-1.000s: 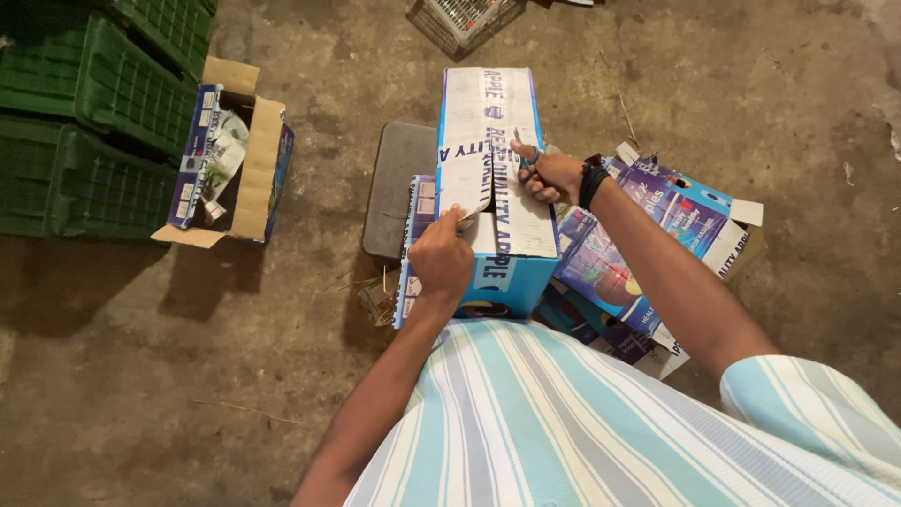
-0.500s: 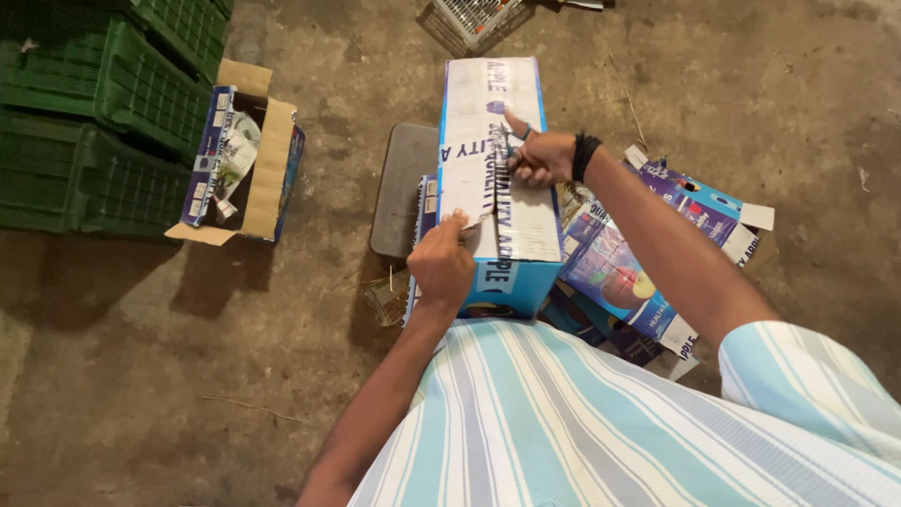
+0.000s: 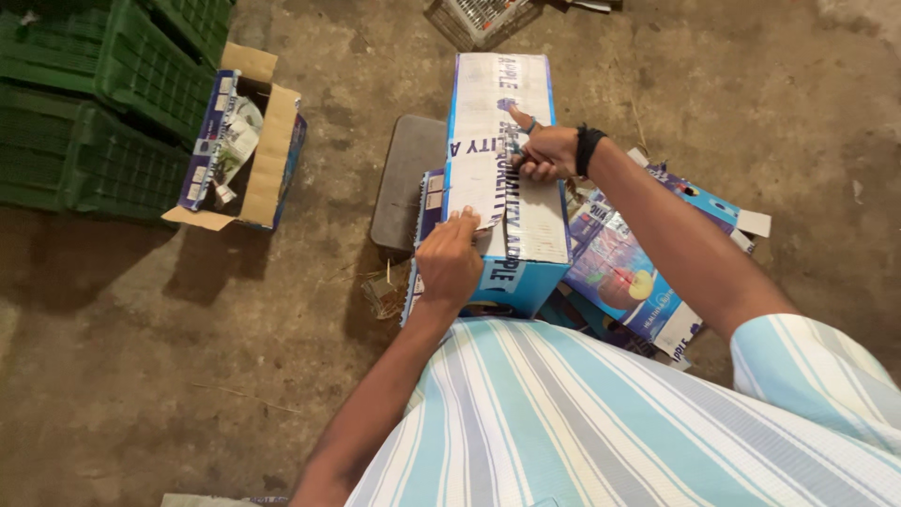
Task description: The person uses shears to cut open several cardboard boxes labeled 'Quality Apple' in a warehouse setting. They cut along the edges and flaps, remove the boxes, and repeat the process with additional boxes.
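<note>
Blue-and-white cardboard makes up the long fruit carton (image 3: pixel 507 169) at the centre of the floor, standing closed just in front of the person's striped shirt (image 3: pixel 582 422). Its top is being slit along the middle seam: the cut is seen as a dark line running from the near end toward the far one. The right hand (image 3: pixel 544 152) is closed around a small cutting tool (image 3: pixel 526 124), little of which shows, with the forefinger stretched along it and the tip pressed to the seam about halfway up the lid. The left hand (image 3: pixel 450 261) is clamped on the freed near flap (image 3: pixel 477 192), fingers curled over its torn edge and lifting it slightly.

The step in hand is judged to be the opening of the lid; the far half of the seam remains closed, so a steady, shallow pull along the line would be called for, with the flap held taut. What lies inside cannot be told.

Flattened printed cartons (image 3: pixel 648 253) are piled to the right, touching the carton's side, and a grey slab (image 3: pixel 404 178) lies against its left. Farther left, an opened box (image 3: pixel 272 141) holds crumpled wrapping, beside stacked green crates (image 3: pixel 94 103). A wire basket (image 3: pixel 479 17) is cut off by the top edge.
</note>
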